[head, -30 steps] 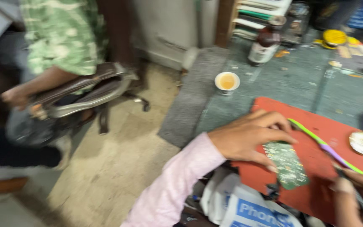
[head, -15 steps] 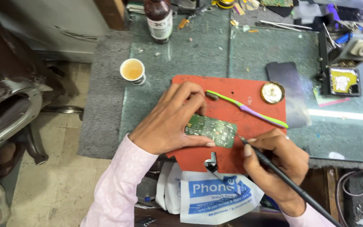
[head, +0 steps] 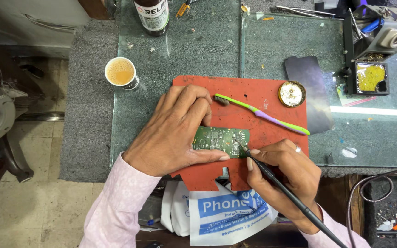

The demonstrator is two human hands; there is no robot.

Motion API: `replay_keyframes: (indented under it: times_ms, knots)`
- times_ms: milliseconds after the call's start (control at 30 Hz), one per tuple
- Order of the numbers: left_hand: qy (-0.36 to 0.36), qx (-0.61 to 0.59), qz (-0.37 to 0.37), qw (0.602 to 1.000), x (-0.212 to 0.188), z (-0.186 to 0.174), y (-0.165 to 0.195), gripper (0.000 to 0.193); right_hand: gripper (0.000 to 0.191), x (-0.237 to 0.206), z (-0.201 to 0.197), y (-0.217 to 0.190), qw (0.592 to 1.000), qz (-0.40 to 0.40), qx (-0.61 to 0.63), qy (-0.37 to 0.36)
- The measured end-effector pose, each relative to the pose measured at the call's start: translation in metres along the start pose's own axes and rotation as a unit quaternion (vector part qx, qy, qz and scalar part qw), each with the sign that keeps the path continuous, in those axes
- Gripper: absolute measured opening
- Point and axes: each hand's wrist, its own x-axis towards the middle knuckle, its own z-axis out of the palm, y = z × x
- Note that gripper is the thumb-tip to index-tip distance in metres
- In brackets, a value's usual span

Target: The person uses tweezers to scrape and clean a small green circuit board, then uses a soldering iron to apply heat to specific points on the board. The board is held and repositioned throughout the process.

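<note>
the glass-topped surface (head: 189, 59) carries a red mat (head: 263, 98) in front of you. your left hand (head: 175, 131) lies flat on it, fingers pressing down the green circuit board (head: 219, 140) at the mat's middle. your right hand (head: 283, 172) is closed around a black soldering iron (head: 286, 188), its tip touching the board's right edge. a green and purple toothbrush (head: 265, 115) lies just above; a cup of tea (head: 121, 73) stands off the mat to the left.

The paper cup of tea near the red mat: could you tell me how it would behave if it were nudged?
The paper cup looks nearly full, so a push would probably slop tea. It is small and thin-walled, so squeezing may buckle it. Standing on smooth glass, it might slide before tipping.
</note>
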Motion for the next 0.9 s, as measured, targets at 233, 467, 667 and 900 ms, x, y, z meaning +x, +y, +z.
replay_keyframes:
  times_ms: [233,467,667,900]
  knots:
    - [-0.004,-0.001,-0.013,1.000,0.0010,0.0005,-0.0007,0.068,0.021,0.0006,0.0019,-0.0045,1.000,0.003,0.009,0.001]
    - [-0.005,-0.004,-0.013,1.000,0.0006,0.0025,-0.0021,0.067,0.020,-0.0041,0.0049,-0.0034,1.000,-0.002,0.014,0.018]
    - [-0.001,0.003,-0.007,1.000,0.0002,0.0029,-0.0022,0.067,0.021,-0.0056,0.0071,-0.0011,0.999,-0.008,-0.004,0.030]
    - [-0.006,-0.006,-0.016,1.000,0.0002,0.0062,-0.0041,0.067,0.021,-0.0035,0.0067,-0.0026,1.000,-0.015,-0.013,0.014]
